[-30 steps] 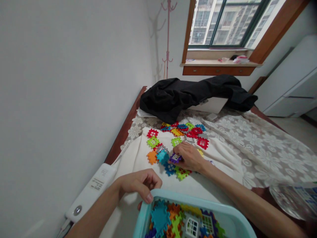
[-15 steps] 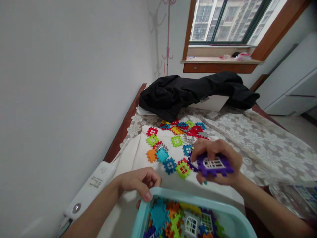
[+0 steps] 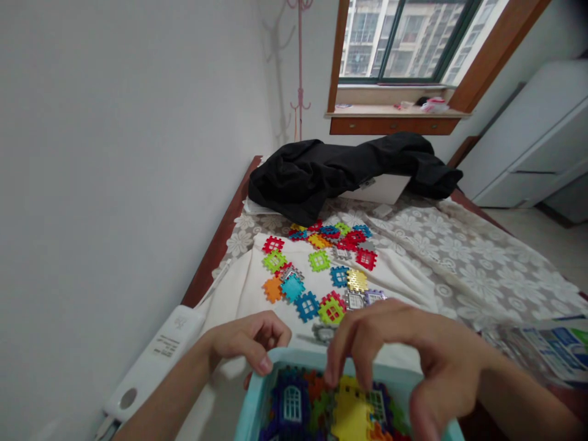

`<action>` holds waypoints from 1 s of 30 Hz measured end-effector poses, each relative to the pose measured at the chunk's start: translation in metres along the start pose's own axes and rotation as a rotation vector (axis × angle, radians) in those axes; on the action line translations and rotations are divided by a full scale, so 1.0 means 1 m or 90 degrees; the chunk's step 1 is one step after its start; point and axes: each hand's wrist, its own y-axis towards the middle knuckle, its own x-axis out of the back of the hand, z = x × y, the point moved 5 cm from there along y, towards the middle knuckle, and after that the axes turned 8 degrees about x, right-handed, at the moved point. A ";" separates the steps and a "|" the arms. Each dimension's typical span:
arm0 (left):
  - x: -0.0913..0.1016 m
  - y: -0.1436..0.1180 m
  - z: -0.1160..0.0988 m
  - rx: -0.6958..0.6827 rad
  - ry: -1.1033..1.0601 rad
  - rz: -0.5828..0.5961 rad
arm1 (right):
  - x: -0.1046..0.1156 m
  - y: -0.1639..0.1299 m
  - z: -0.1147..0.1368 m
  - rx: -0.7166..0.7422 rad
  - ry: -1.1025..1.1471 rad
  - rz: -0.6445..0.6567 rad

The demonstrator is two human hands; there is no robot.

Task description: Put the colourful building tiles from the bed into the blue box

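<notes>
My left hand [image 3: 252, 343] grips the corner of a light blue plastic bin [image 3: 248, 404], thumb on the rim and fingers curled outside. Over the bin, my right hand [image 3: 413, 355] is open, thumb and fingers spread with nothing held between them. Below its fingertips lies a yellow plastic building piece [image 3: 351, 410]. A purple window piece [image 3: 292, 404] rests in the bin's left part among several mixed pieces. Just beyond the far rim is a blurred grey piece [image 3: 324, 332]. On the white cloth lie a lime green window piece [image 3: 331, 311] and a blue window piece [image 3: 307, 306].
More colourful pieces, such as a turquoise one [image 3: 293, 287] and an orange one [image 3: 272, 290], are spread over the white cloth [image 3: 239, 294]. Black clothing [image 3: 349, 165] lies behind them. A white device [image 3: 156, 355] stands by the left wall. Plastic packaging [image 3: 546, 349] lies at right.
My right hand has moved down over the bin and let go of the purple window pieces. A purple piece and a yellow piece now show on top inside. My left hand stays on the rim.
</notes>
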 end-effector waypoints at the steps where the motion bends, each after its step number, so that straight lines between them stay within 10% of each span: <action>1: 0.000 0.000 0.000 -0.002 -0.003 -0.001 | 0.016 -0.004 0.001 -0.029 -0.050 -0.039; 6: 0.001 0.002 0.000 -0.026 -0.008 0.012 | 0.057 -0.051 -0.042 -0.231 -0.381 -0.122; 14: -0.001 0.001 0.003 -0.011 -0.020 0.002 | 0.017 -0.123 -0.128 -0.320 -0.622 -0.058; 30: 0.000 -0.002 0.001 -0.028 0.009 -0.038 | 0.010 -0.111 -0.126 -0.304 -0.637 -0.008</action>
